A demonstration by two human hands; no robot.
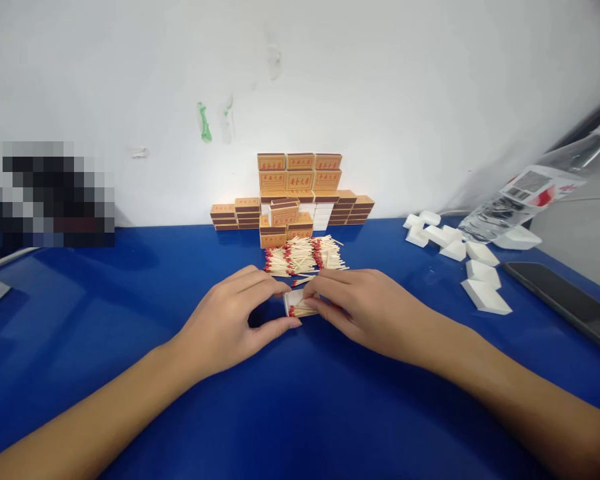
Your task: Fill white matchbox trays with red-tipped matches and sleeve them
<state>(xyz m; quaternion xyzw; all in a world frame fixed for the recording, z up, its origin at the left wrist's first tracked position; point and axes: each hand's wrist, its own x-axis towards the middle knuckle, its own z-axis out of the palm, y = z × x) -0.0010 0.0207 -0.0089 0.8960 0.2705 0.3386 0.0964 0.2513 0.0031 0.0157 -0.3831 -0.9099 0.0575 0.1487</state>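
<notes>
A small white matchbox tray [294, 297] lies on the blue table with a few red-headed matches [300, 311] along its near side. My left hand [233, 313] holds the tray's left end, forefinger at the far corner and thumb at the near one. Over the tray's right part, my right hand [353, 300] has its thumb and forefinger pinched together at the matchsticks and hides that end. Just beyond the tray, loose matches [300, 255] lie in three rough heaps, heads mostly to the left. One or two stray matches [305, 280] lie between heaps and tray.
Stacked matchboxes [300, 180] stand against the wall behind the heaps, with lower stacks on both sides. To the right are several folded white pieces [483, 273], a tilted clear bottle [520, 193] and a dark phone [565, 300]. A blurred-out object [55, 193] stands far left.
</notes>
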